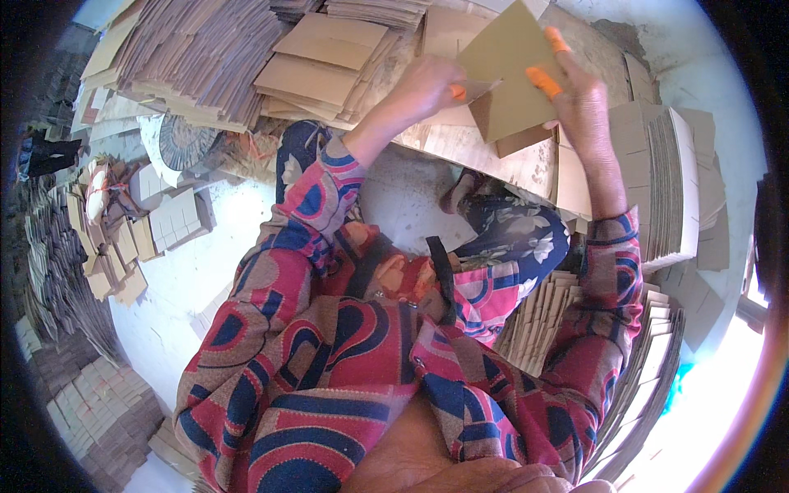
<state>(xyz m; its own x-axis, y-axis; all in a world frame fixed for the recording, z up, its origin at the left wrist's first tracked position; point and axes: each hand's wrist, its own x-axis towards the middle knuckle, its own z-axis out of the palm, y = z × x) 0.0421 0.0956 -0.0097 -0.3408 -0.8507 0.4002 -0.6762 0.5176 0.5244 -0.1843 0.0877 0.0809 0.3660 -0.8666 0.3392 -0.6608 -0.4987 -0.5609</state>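
Above the low work table, I hold up a brown cardboard piece (511, 70), tilted, with a flap or second panel showing below it. My right hand (582, 94) grips its right edge, with two orange-covered fingers lying on its face. At the lower left edge, my left hand (431, 86) is closed, its orange-covered thumb against a thin flap; its other fingers are partly hidden. Just left of my left hand, flat cardboard sheets (333, 41) lie stacked on the table.
Large piles of flat cardboard (197, 57) stand at the far left. Slotted cardboard sheets (674, 181) lean upright at the right, with more stacks (645, 370) below. Cut pieces (123, 246) lie heaped on the left floor. My knees are under the wooden table (518, 177).
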